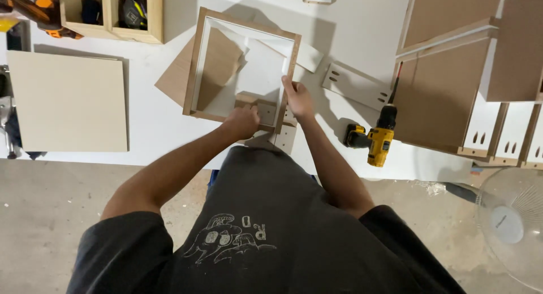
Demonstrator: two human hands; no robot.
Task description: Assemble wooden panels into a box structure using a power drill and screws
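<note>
On the white table [169, 124]: both hands at a square wooden frame [195, 62].
Left hand [243, 121] clenched at its near rail; right hand [297, 99] pinches its right rail. Yellow drill [378, 142] lies nearby.

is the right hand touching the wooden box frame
Touching. The head view shows the right hand with its fingers wrapped over the right side rail of the wooden box frame.

My left hand [243, 121] hides the frame [243, 62]'s near corner; right of the frame, the fan [512, 226] seems cut off by the edge.
</note>
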